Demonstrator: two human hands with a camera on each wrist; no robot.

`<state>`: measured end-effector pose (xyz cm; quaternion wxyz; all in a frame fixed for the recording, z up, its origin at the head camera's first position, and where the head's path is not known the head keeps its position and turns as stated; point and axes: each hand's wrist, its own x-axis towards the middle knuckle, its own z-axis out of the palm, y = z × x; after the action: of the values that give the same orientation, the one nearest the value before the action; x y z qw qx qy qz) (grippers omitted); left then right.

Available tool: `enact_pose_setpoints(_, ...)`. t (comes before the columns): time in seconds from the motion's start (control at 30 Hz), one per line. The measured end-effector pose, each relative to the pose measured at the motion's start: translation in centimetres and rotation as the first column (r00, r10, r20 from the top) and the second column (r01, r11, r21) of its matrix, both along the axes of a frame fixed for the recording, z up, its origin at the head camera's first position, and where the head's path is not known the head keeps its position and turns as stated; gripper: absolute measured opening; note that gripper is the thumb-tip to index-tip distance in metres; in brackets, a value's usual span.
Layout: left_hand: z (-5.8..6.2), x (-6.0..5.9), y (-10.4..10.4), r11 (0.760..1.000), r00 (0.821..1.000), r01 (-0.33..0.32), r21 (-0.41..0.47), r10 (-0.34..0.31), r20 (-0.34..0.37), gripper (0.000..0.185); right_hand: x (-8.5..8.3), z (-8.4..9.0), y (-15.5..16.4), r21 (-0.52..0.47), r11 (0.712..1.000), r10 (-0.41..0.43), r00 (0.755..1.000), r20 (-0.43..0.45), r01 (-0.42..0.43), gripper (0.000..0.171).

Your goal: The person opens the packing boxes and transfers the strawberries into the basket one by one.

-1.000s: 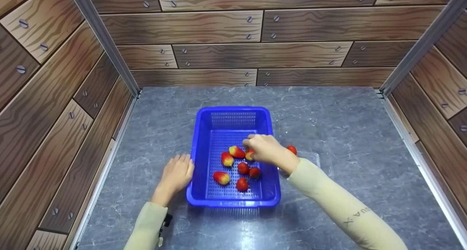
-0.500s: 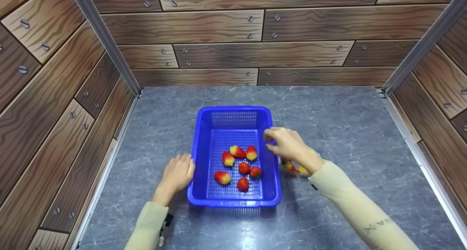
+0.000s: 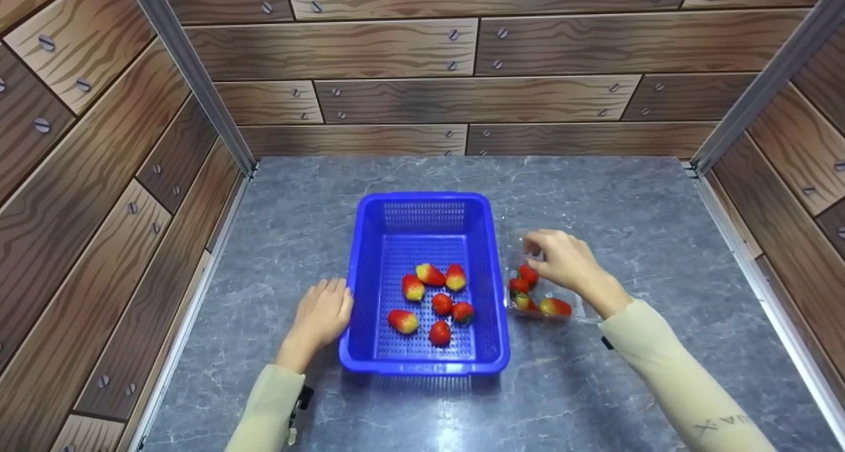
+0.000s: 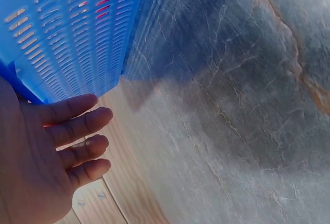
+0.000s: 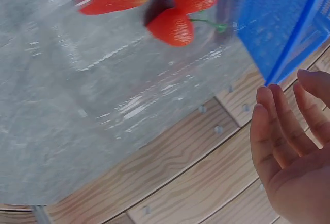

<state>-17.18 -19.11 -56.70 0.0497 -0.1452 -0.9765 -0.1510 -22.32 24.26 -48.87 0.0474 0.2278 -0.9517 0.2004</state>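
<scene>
The right hand (image 3: 561, 257) hovers over the clear box (image 3: 538, 315), thumb and fingertips apart with nothing between them, while the left hand (image 3: 323, 310) lies against the left rim of the basket (image 3: 422, 367), its fingers loose and apart. In the basket lie 7 strawberries (image 3: 441, 303), with several more in the box just right of it on the bench (image 3: 297, 208). The step seems to be reaching for another strawberry, so the next move likely calls for lowering the fingers and pinching 1 lightly.
</scene>
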Motion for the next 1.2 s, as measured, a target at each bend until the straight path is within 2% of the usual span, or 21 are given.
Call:
enact_pose_setpoints(0.23, 0.1, 0.1, 0.0, 1.0, 1.0, 0.0, 0.016, 0.0, -0.016, 0.039, 0.5, -0.8, 2.4, 0.01, 0.998, -0.056, 0.994, 0.095, 0.055, 0.009)
enact_pose_setpoints(0.47, 0.1, 0.0, -0.1, 1.0, 1.0, -0.003, 0.008, 0.003, -0.026, 0.038, 0.8, -2.3, 4.3, -0.052, 0.999, -0.001, 0.983, 0.184, 0.011, 0.011)
enact_pose_setpoints(0.63, 0.1, -0.1, -0.1, 1.0, 1.0, -0.005, 0.007, 0.005, -0.01, 0.04, 1.6, -3.5, 5.0, -0.059, 0.998, 0.044, 0.962, 0.268, -0.029, 0.015)
enact_pose_setpoints(0.87, 0.3, 0.0, -0.1, 1.0, 1.0, -0.003, 0.012, 0.003, -0.023, 0.039, 2.1, -4.4, 5.1, -0.04, 0.998, 0.058, 0.917, 0.394, -0.045, 0.034)
enact_pose_setpoints(1.0, 0.2, 0.0, 0.0, 1.0, 0.999, 0.005, 0.01, -0.004, -0.033, 0.038, 2.1, -4.9, 5.1, -0.024, 0.999, 0.042, 0.905, 0.423, -0.035, 0.038)
enact_pose_setpoints(1.2, -0.1, 0.0, 0.1, 1.0, 0.999, 0.005, 0.005, -0.005, -0.033, 0.038, 1.8, -5.9, 5.1, -0.043, 0.996, 0.091, 0.91, 0.404, -0.08, 0.035)
